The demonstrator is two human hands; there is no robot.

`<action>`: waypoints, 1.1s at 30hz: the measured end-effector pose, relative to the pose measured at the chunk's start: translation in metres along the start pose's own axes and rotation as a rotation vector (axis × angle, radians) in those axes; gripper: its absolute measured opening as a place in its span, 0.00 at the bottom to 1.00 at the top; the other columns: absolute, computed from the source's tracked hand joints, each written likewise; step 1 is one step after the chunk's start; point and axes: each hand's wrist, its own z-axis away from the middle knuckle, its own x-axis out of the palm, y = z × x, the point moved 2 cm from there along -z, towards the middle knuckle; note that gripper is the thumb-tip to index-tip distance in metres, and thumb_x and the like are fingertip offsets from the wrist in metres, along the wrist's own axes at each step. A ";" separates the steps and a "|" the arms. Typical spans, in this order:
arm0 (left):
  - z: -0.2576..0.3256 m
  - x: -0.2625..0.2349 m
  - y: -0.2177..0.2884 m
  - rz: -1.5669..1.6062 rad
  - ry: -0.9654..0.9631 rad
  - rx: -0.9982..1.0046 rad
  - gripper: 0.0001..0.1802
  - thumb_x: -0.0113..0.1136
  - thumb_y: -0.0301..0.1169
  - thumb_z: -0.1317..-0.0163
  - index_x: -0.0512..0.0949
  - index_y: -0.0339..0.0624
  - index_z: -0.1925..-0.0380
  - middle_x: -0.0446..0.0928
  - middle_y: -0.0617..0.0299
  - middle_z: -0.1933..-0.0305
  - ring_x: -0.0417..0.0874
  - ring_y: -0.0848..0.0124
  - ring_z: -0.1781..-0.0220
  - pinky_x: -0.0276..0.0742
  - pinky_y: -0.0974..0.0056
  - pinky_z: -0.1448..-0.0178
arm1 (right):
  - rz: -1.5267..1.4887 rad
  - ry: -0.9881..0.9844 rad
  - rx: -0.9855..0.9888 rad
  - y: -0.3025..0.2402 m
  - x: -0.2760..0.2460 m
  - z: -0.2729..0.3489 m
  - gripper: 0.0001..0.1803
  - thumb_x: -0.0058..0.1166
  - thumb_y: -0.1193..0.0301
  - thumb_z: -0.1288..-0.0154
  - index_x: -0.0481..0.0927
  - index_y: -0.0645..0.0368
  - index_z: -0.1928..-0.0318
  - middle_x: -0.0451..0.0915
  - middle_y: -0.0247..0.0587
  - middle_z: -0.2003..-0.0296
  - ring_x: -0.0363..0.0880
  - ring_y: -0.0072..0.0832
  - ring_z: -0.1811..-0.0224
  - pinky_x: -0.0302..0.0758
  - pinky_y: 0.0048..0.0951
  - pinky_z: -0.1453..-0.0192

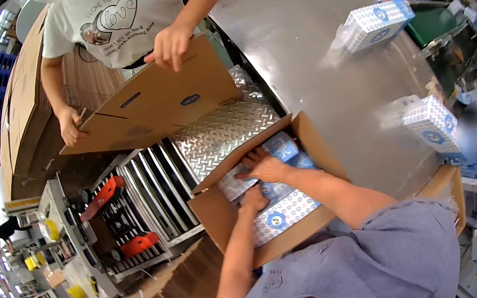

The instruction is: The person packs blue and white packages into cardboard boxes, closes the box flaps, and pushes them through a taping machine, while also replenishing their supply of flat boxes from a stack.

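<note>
- Far left: flattened cartons [24,126] stand stacked; beside them a co-worker [127,1] holds a cardboard panel [160,110].
- Left of centre: metal rollers [159,189], bordered by a tread plate [226,128] (raised pattern, likely grippy).
- Centre: the left hand [254,201] reaches into an open carton [210,210], fingers bent down among the packs; whether it grips cannot be told.
- Same carton: the right hand [268,168] lies with fingers spread wide over the packs.
- The packs inside, a patterned pack [298,209] and glossy packs [283,146], are judged light, slightly slippery and easily dented; best held across opposite sides.
- Right: a smooth steel tabletop [279,20] bears an upper box [376,25] and a lower box [433,126].
- Far right: workshop equipment (partly blurred).
</note>
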 end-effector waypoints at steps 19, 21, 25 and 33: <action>-0.014 -0.090 0.088 0.509 -0.022 0.312 0.16 0.62 0.34 0.34 0.79 0.36 0.52 0.83 0.54 0.65 0.85 0.68 0.67 0.80 0.65 0.67 | -0.983 1.271 0.915 0.007 -0.195 0.268 0.12 0.54 0.69 0.27 0.81 0.59 0.48 0.84 0.37 0.54 0.81 0.24 0.52 0.78 0.28 0.45; 0.074 -0.118 0.195 0.826 -0.079 0.476 0.13 0.57 0.32 0.29 0.76 0.39 0.48 0.82 0.58 0.65 0.84 0.69 0.65 0.80 0.67 0.63 | -0.656 1.616 1.163 -0.015 -0.196 0.393 0.11 0.56 0.65 0.28 0.84 0.54 0.51 0.84 0.29 0.60 0.79 0.18 0.57 0.76 0.24 0.50; 0.195 -0.063 0.357 0.829 -0.441 0.769 0.19 0.55 0.34 0.27 0.72 0.39 0.41 0.80 0.51 0.51 0.82 0.61 0.50 0.79 0.58 0.44 | -0.265 1.926 1.785 -0.122 -0.119 0.621 0.15 0.52 0.62 0.25 0.84 0.56 0.49 0.84 0.31 0.56 0.79 0.20 0.54 0.73 0.24 0.47; 0.191 0.237 0.541 0.364 -0.565 0.875 0.41 0.61 0.48 0.32 0.59 0.34 0.28 0.57 0.47 0.23 0.58 0.55 0.22 0.55 0.56 0.22 | -0.087 1.683 1.913 -0.218 -0.031 0.770 0.18 0.55 0.59 0.28 0.83 0.53 0.45 0.84 0.44 0.51 0.80 0.36 0.47 0.73 0.34 0.39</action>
